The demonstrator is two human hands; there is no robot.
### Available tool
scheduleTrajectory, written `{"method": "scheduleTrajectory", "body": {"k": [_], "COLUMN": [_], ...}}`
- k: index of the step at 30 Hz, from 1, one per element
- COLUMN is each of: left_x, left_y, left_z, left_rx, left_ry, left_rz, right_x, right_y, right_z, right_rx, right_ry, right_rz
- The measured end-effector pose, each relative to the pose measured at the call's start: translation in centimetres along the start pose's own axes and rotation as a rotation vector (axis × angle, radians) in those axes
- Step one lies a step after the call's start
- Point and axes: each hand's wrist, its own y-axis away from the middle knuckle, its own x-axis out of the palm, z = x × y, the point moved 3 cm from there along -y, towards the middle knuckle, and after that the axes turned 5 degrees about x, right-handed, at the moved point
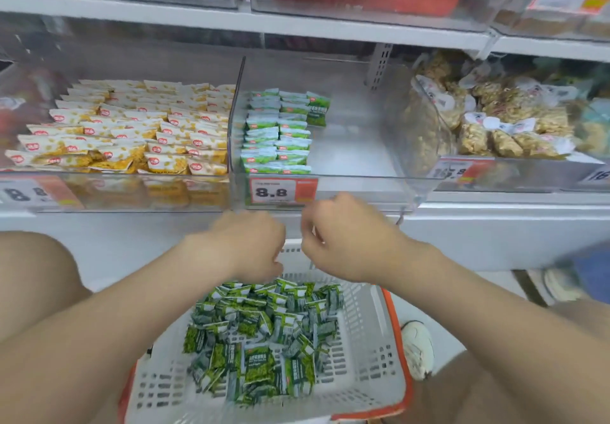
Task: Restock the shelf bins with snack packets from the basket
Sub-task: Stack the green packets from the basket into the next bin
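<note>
Head view, sole view. The landmark is the basket, white mesh with an orange rim, low and central between the person's knees.

Green packets lie loose in a heap inside the basket. There are several dozen, too tumbled for an exact count.

The left hand and right hand hover side by side over the basket's far rim, apart from each other. Backs face the camera and the fingers are curled under. No packet shows in either, but the palms are hidden, so I cannot tell whether they hold anything.

Directly above and beyond the basket is the middle bin, one of three clear bins on that shelf. It holds two neat columns of green packets, roughly ten in each, with a couple more behind. Its right half is bare.

Up and left of the basket is the yellow-packet bin, which is full. Up and right is the bin of clear bags.

Handling, as judged: the packets are small, light, soft pillow sachets with slick film. Pinch them across the body or scoop several together. They would likely slide out of a loose hold, and their contents may crush if squeezed.
</note>
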Motion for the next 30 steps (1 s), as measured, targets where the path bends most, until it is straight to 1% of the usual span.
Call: {"method": "scheduleTrajectory", "body": {"k": [2, 4, 7, 11, 15, 18, 22, 24, 26, 28, 30], "left_x": [4.0, 7.1, 11.3, 18.1, 25.3, 28.6, 29.7, 29.3, 29.2, 29.3, 29.0], "left_y": [-2.6, -5.0, -7.9, -9.0, -7.7, -7.3, -7.2, -6.9, -6.8, -6.8, -6.9], "left_z": [0.0, 0.4, 0.8, 2.1, 4.6, 5.8, 5.6, 5.5, 5.7, 6.3, 6.8], "left_rx": [0.029, 0.030, -0.008, -0.134, -0.287, -0.330, -0.309, -0.294, -0.301, -0.315, -0.310], "left_ry": [-0.011, 0.003, 0.028, 0.074, 0.113, 0.144, 0.093, 0.031, 0.038, 0.162, 0.385], "left_rz": [0.162, 0.244, 0.248, 0.249, 0.332, 0.339, 0.320, 0.311, 0.306, 0.288, 0.265], "right_x": [3.4, 6.3, 8.9, 10.6, 12.6, 13.9, 14.9, 15.1, 15.0, 14.8, 14.2], "right_y": [1.3, 2.1, 2.1, 0.7, -0.5, -1.2, -1.8, -2.0, -2.2, -2.2, -2.2], "right_z": [-0.1, -0.4, -0.8, -1.8, -2.6, -2.8, -2.1, -1.6, -1.1, -0.7, -0.1], "right_rx": [-0.002, -0.025, -0.039, -0.121, -0.224, -0.256, -0.294, -0.308, -0.329, -0.353, -0.362], "right_ry": [0.127, 0.199, 0.264, 0.251, 0.301, 0.344, 0.366, 0.367, 0.381, 0.387, 0.364], "right_rz": [0.213, 0.334, 0.443, 0.551, 0.620, 0.661, 0.689, 0.682, 0.664, 0.643, 0.616]}}
